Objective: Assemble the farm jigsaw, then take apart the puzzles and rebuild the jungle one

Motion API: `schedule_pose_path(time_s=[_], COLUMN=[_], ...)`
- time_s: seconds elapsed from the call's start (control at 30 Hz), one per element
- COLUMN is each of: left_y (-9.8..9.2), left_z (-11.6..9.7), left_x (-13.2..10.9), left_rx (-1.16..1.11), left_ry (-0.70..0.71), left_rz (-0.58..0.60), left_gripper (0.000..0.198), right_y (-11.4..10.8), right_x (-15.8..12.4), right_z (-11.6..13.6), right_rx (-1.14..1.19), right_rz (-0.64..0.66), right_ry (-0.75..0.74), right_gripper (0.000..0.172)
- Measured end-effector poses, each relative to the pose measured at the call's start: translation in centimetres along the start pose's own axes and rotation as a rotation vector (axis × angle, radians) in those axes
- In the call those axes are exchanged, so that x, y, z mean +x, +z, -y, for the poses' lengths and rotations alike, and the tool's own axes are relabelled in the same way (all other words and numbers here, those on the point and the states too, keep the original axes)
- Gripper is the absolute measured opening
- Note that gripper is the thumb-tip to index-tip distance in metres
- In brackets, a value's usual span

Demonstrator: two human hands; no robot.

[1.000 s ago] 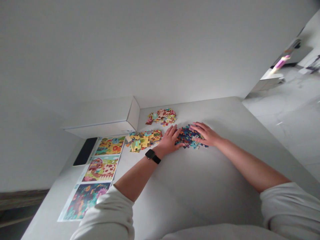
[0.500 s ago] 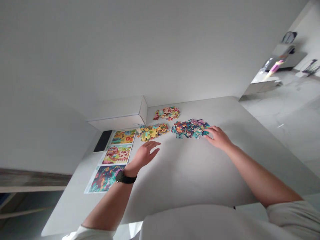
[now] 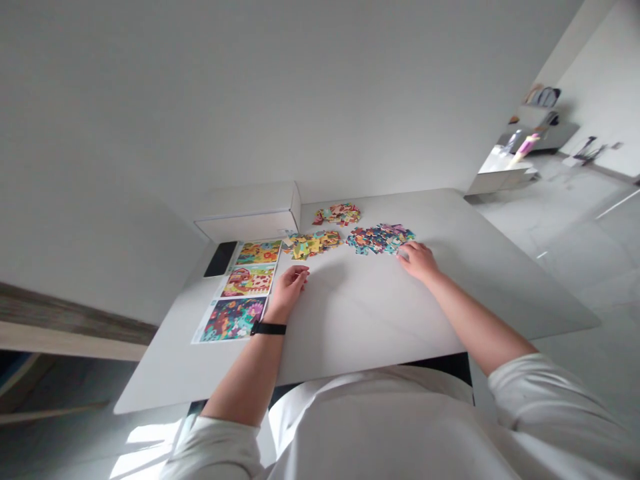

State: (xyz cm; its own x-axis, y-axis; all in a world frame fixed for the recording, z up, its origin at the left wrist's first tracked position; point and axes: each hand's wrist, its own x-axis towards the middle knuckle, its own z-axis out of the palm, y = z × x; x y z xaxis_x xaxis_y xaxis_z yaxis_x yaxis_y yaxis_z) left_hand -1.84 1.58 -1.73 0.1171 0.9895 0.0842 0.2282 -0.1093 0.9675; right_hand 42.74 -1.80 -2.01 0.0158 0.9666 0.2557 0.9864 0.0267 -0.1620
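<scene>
A pile of dark blue and purple puzzle pieces (image 3: 376, 238) lies on the table in front of my right hand (image 3: 419, 260). The right fingers curl together at the pile's near right edge; whatever is under the fingertips is hidden. My left hand (image 3: 291, 287), with a black band on its wrist, is closed over the table, just short of the yellow puzzle pieces (image 3: 311, 246). Its fingers are bent inward, and I cannot see inside them. Behind these two heaps sits a smaller pile of red and green puzzle pieces (image 3: 340, 214).
Left of my left hand lies a sheet with three printed pictures (image 3: 249, 281). A black phone-like slab (image 3: 221, 259) rests beside it. The white box (image 3: 250, 220) stands against the wall at the back left of the white table (image 3: 360, 320).
My left hand has gone from spread fingers to closed. The right hand has drawn slightly nearer, its fingers curling together at the blue pile's edge. The camera view has shifted.
</scene>
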Motion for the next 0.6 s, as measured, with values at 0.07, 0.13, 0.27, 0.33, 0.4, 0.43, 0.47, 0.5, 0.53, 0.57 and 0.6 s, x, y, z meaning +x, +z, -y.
schedule_pose_path(time_s=[0.07,0.13,0.27,0.33,0.4,0.43,0.47,0.5,0.53,0.57,0.6], left_y=[0.1,0.1,0.0,0.0,0.0,0.0,0.0,0.0,0.0,0.0,0.0], left_z=[0.0,0.1,0.2,0.3,0.2,0.2,0.1,0.1,0.1,0.1,0.2], left_x=[-0.2,-0.4,-0.5,-0.5,-0.5,-0.5,-0.6,-0.6,-0.6,-0.7,-0.7], left_rx=[0.044,0.075,0.090,0.089,0.097,0.106,0.115,0.123,0.130,0.134,0.137], left_ry=[0.020,0.037,0.049,0.061,0.071,0.075,0.079,0.084,0.089,0.094,0.097], left_rz=[0.019,0.031,0.061,0.066,0.069,0.073,0.078,0.082,0.086,0.087,0.086], left_gripper=[0.050,0.049,0.048,0.048,0.048,0.048,0.048,0.048,0.048,0.048,0.048], right_y=[0.2,0.5,0.6,0.5,0.5,0.5,0.6,0.8,0.9,1.1,1.3], right_x=[0.1,0.4,1.2,1.3,1.4,1.4,1.5,1.6,1.8,2.0,2.3], right_z=[1.8,3.2,4.5,5.2,6.3,7.1,7.9,8.8,9.6,10.3,10.9], right_rx=[0.005,-0.001,-0.008,-0.015,-0.008,0.003,0.017,0.027,0.024,0.012,-0.005], right_rz=[0.031,0.060,0.082,0.070,0.051,0.048,0.058,0.075,0.090,0.106,0.119], right_ry=[-0.047,-0.045,0.029,0.048,0.006,-0.044,-0.112,-0.179,-0.223,-0.246,-0.258], right_gripper=[0.040,0.039,0.040,0.040,0.041,0.042,0.042,0.043,0.045,0.045,0.045])
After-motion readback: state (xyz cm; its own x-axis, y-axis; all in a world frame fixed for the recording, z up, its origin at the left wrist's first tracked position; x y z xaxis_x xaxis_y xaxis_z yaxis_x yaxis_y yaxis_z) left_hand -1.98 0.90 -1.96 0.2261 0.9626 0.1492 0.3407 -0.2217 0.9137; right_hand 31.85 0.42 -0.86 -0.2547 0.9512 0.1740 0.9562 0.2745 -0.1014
